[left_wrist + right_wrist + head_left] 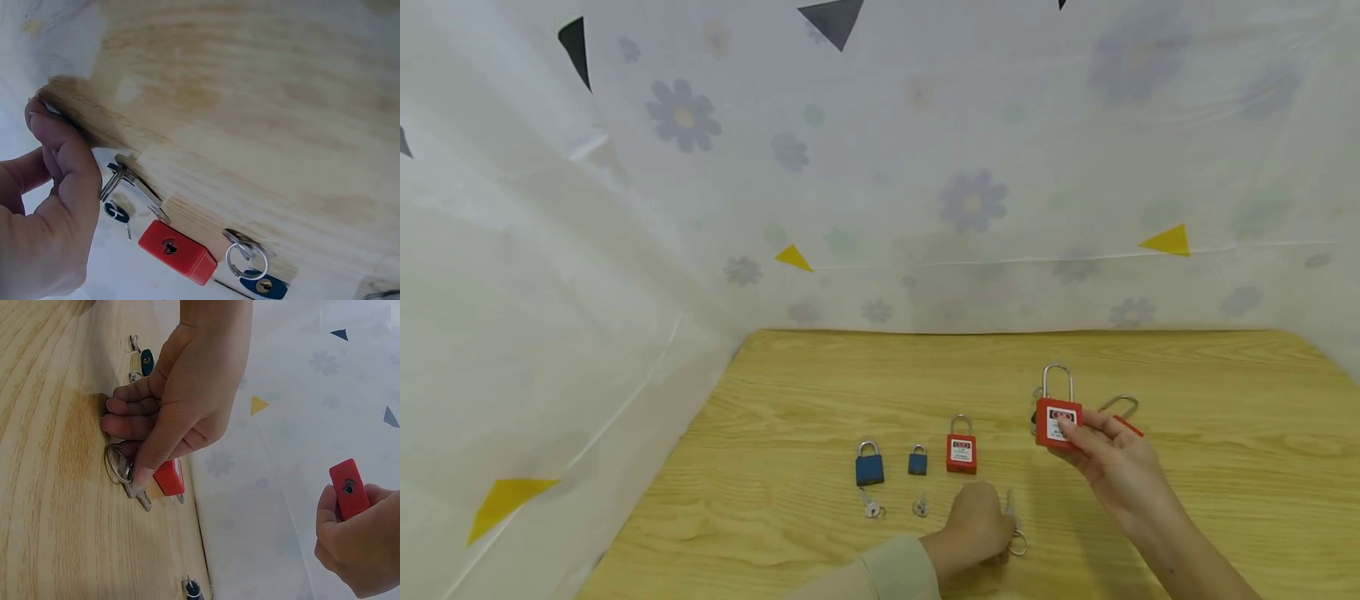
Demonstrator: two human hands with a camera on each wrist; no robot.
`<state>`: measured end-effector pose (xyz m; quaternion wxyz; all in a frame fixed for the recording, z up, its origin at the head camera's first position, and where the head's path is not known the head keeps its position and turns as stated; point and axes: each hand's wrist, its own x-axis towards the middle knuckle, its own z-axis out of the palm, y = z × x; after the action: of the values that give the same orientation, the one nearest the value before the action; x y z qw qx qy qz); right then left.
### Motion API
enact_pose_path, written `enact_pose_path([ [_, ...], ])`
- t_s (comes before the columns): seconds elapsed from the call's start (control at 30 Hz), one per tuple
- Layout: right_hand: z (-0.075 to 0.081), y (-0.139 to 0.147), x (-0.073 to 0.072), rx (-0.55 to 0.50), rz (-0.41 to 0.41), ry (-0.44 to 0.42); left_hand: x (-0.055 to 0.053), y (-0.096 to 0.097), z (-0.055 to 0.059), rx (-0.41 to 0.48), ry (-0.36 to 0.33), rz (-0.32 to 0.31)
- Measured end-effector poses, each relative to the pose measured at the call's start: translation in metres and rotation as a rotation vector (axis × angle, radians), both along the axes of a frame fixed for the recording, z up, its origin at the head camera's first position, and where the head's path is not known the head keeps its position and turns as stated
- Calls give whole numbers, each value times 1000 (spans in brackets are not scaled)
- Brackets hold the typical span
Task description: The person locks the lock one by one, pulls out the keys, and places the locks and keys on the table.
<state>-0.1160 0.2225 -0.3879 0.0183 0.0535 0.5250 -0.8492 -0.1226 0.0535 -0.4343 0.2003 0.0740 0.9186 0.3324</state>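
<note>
My right hand [1116, 471] holds a red padlock [1047, 435] above the table, its shackle upward and thumb on the white label. The right wrist view shows the keyhole in that padlock's base. Low at the table, my left hand [972, 523] has its thumb and fingers on a silver key [1011, 505] with a ring [1018, 543]. The same key [139, 495] sits under the left thumb in the right wrist view; the left wrist view hides that contact. Behind the left hand lies another red padlock [961, 452], with keys [134, 187] beside it.
Left of these lie a larger blue padlock [869, 469] and a small blue padlock [917, 463], with keys [871, 507] and keys [921, 505] in front. A third red padlock [1126, 423] is partly hidden behind my right hand. A patterned white curtain [880, 200] surrounds the wooden table [790, 383].
</note>
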Motion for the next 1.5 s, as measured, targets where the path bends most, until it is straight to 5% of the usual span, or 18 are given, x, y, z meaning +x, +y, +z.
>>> enact_pose_path([
  [0.23, -4, -3, -1, 38, 9, -18, -1, 0, 0, -25, 20, -20],
  [0.43, -5, -7, -1, 155, -41, -97, 2, -1, 4, -52, 121, -35],
  [0.53, -5, -10, -2, 201, -69, -122, 3, -9, 9, -1, 200, -88],
  [0.7, -9, -15, -9, 273, -95, -146, 0, -39, 13, 115, 461, -227],
  [0.77, -10, -17, -13, 327, -83, -168, -5, -51, 12, 96, 591, -240],
  [0.9, -17, -23, -21, 474, -43, -202, -20, -80, 8, 92, 713, -206],
  [1.07, -33, -28, -32, 675, -15, -203, -40, -119, -2, 100, 726, -111],
  [1.2, -46, -30, -42, 804, -21, -202, -55, -147, -11, 24, 701, -21],
  [1.37, -56, -32, -49, 925, -38, -211, -69, -169, -14, -58, 514, 112],
  [1.5, -60, -34, -53, 961, -45, -230, -76, -177, -15, -118, 360, 143],
])
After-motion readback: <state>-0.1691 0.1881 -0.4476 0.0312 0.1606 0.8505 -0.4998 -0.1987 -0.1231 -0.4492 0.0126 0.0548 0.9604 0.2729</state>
